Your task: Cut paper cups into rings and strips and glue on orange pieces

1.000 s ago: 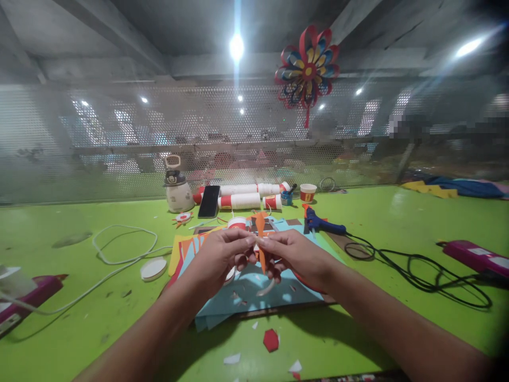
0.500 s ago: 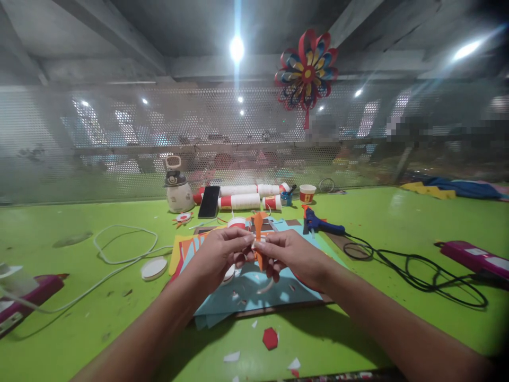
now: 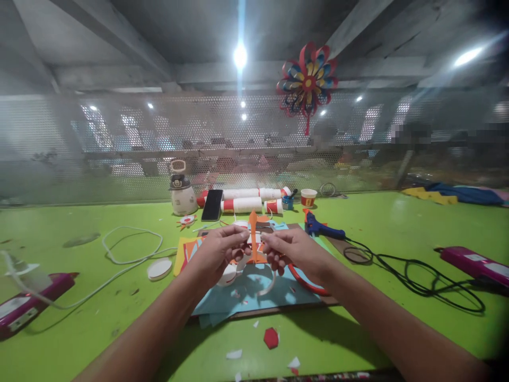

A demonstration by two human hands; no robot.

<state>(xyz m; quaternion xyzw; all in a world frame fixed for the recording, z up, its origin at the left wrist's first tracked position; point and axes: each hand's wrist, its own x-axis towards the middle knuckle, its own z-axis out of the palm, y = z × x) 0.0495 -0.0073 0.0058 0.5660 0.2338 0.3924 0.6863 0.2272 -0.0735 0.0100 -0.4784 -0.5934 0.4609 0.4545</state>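
Holding the orange paper upright in the left hand, pinched between thumb and forefinger, over the blue sheets near the front edge of the table. With the right hand just beside it, narrow at the fingertips; cannot tell whether gripping anything. With a red hexagon nearer that edge, a phone toward the back edge.

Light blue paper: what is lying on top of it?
Small scraps, a curved white strip, apparently a round white piece and part of a curved red piece. What the left hand and right hand cover cannot be seen.
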